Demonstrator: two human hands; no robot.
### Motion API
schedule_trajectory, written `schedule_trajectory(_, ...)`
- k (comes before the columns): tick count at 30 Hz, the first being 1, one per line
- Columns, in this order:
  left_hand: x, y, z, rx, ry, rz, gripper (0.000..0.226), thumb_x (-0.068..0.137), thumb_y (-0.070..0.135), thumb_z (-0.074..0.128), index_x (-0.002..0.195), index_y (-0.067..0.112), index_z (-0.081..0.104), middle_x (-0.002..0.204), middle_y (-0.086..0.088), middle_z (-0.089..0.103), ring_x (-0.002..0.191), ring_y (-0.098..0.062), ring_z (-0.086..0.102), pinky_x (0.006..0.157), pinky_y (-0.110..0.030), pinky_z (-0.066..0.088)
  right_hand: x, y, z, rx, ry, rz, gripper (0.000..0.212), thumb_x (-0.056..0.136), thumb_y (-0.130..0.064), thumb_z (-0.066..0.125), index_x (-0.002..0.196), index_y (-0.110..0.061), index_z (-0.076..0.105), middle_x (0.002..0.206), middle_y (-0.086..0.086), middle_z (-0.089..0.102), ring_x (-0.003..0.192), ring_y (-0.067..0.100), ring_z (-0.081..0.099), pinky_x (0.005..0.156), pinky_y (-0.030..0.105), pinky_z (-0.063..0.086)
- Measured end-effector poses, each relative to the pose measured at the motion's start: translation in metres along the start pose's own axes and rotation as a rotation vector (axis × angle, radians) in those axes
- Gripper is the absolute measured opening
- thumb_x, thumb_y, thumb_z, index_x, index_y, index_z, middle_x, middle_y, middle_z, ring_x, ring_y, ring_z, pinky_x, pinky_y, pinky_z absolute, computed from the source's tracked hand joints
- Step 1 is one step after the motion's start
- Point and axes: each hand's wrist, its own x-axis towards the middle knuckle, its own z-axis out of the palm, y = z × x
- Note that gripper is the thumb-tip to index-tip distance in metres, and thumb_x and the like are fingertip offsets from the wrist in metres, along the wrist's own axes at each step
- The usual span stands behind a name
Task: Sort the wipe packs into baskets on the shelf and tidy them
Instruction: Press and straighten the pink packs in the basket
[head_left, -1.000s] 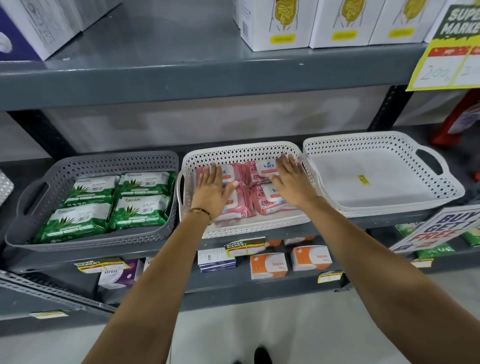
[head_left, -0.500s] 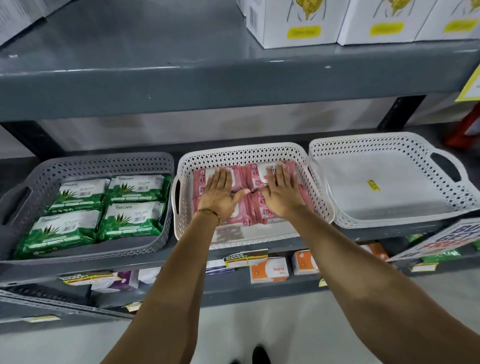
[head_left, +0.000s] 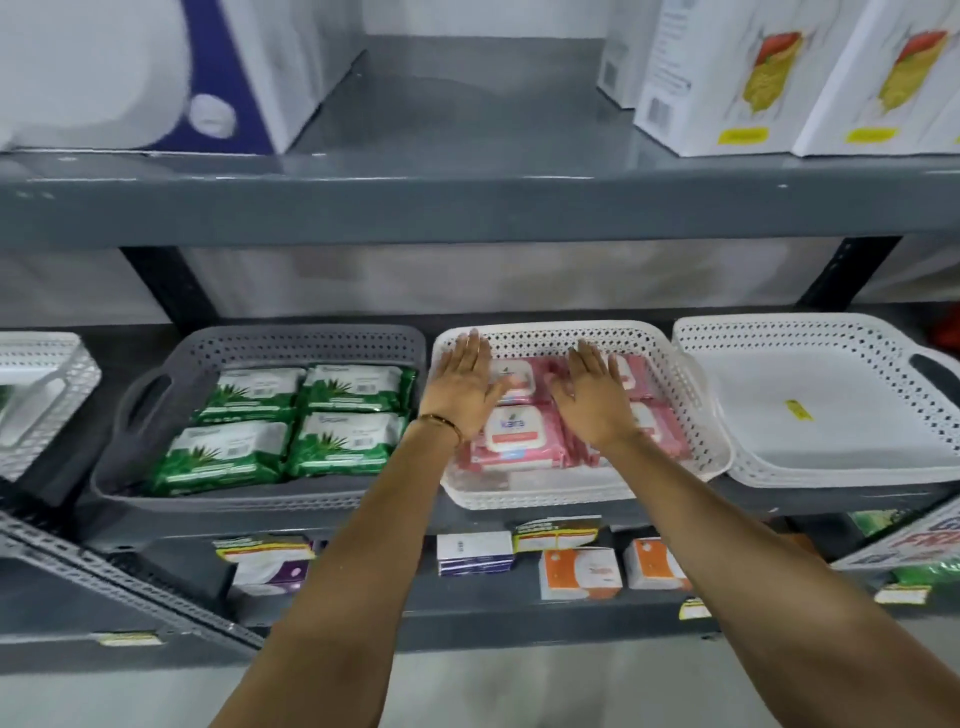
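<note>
Middle shelf (head_left: 519, 525), three baskets side by side

Grey basket (head_left: 311, 340), left: four green wipe packs (head_left: 296, 421) in a two-by-two block, flat, labels up, edges lined up. Looks finished.

White centre basket (head_left: 545, 335): pink wipe packs (head_left: 517, 441), also laid flat, roughly two by two, pushed toward the back wall with bare floor showing at the front edge. Exact count unclear, hands cover part of them.

Left hand (head_left: 460, 387): open, fingers straight and together, palm down along the left side of the pink packs, fingertips near the back rim. Gripping nothing.

Right hand (head_left: 595, 395): open and flat likewise, palm on the packs around the middle to right of the group. Gripping nothing.

White basket on the right (head_left: 810, 332): nothing inside but a small yellow sticker (head_left: 799, 410) on its floor.

Judgement on progress: sorting by colour appears done, green and pink each in their own basket, no loose packs visible on this shelf. The step in hand reads as the tidy-up, pressing and squaring the pink group. Left to do, as far as shown: final alignment of the pink packs. Whether the right basket is meant to receive anything cannot be told
</note>
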Motion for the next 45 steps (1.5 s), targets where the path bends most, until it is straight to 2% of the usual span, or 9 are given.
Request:
schedule_trajectory(5,-0.053,-0.096,-0.036,-0.004,0.033,-0.086,0.069,0.095,0.050,0.020,0.145,0.006,-0.001,0.156,-0.010,-0.006,0.142,-0.021,-0.008,0.115,-0.031,-0.004,0.002,-0.098,0.010,0.170,0.052,-0.110,0.053,0.097,-0.027,0.041,0.142,0.000,0.031,0.155,0.017,0.024,0.145,0.026,0.019,0.120,0.035,0.011)
schedule_trajectory(11,-0.123,-0.213,-0.060,-0.011,-0.149,-0.218,0.077,0.092,0.054,0.035,0.146,0.011,0.001,0.157,-0.007,-0.003,0.143,-0.022,0.003,0.114,-0.036,0.014,-0.020,-0.200,0.040,0.227,-0.078,-0.241,0.053,0.092,-0.033,0.052,0.139,-0.010,0.042,0.155,0.008,0.027,0.139,0.025,0.032,0.112,0.037,0.032)
schedule_trajectory(16,-0.147,-0.255,-0.070,-0.131,-0.266,-0.183,0.087,0.075,0.037,0.073,0.143,0.013,0.024,0.152,-0.010,0.025,0.135,-0.028,0.030,0.109,-0.040,0.031,-0.029,-0.238,0.056,0.110,-0.386,-0.207,0.073,0.082,-0.035,0.069,0.144,-0.019,0.034,0.157,0.012,0.019,0.143,0.028,0.021,0.116,0.039,0.025)
schedule_trajectory(19,-0.150,-0.263,-0.069,-0.074,-0.245,-0.146,0.075,0.074,0.024,0.076,0.138,0.017,0.037,0.143,-0.010,0.043,0.129,-0.028,0.042,0.103,-0.037,0.037,-0.030,-0.248,0.063,0.081,-0.412,-0.174,0.073,0.080,-0.022,0.072,0.143,-0.021,0.034,0.154,0.011,0.029,0.141,0.028,0.028,0.116,0.037,0.024)
schedule_trajectory(22,-0.148,-0.266,-0.067,-0.137,-0.243,-0.141,0.064,0.076,0.011,0.073,0.133,0.019,0.045,0.142,-0.007,0.045,0.124,-0.025,0.047,0.099,-0.034,0.041,-0.029,-0.250,0.064,0.077,-0.386,-0.154,0.066,0.080,-0.013,0.071,0.139,-0.017,0.042,0.148,0.011,0.041,0.134,0.027,0.040,0.113,0.037,0.032)
schedule_trajectory(33,-0.151,-0.269,-0.065,-0.221,-0.200,-0.085,0.063,0.074,0.008,0.073,0.131,0.018,0.048,0.147,-0.004,0.037,0.133,-0.027,0.035,0.112,-0.042,0.024,-0.032,-0.254,0.066,0.132,-0.408,-0.188,0.059,0.083,-0.007,0.065,0.136,-0.020,0.045,0.148,0.007,0.041,0.133,0.026,0.042,0.113,0.041,0.031)
schedule_trajectory(37,-0.153,-0.270,-0.066,-0.256,-0.210,-0.076,0.062,0.077,0.015,0.072,0.133,0.018,0.045,0.148,-0.005,0.035,0.134,-0.027,0.034,0.113,-0.043,0.023,-0.033,-0.254,0.066,0.139,-0.397,-0.163,0.053,0.086,-0.026,0.058,0.137,-0.021,0.044,0.150,0.009,0.037,0.136,0.027,0.037,0.111,0.044,0.030)
schedule_trajectory(41,-0.146,-0.270,-0.063,-0.177,-0.065,-0.056,0.067,0.091,0.048,0.042,0.144,0.014,0.019,0.155,-0.008,0.011,0.143,-0.023,0.006,0.115,-0.040,0.006,-0.021,-0.258,0.072,0.082,-0.125,-0.160,0.058,0.095,-0.042,0.038,0.143,-0.010,0.031,0.156,0.015,0.021,0.145,0.030,0.013,0.118,0.044,0.015)
schedule_trajectory(45,-0.125,-0.265,-0.054,0.016,-0.095,-0.128,0.076,0.090,0.059,0.010,0.143,0.009,-0.011,0.153,-0.014,-0.017,0.140,-0.024,-0.017,0.111,-0.037,-0.012,-0.008,-0.271,0.092,-0.038,-0.206,-0.063,0.066,0.098,-0.046,0.017,0.148,-0.008,-0.001,0.157,0.020,-0.008,0.145,0.035,-0.010,0.116,0.047,-0.007)
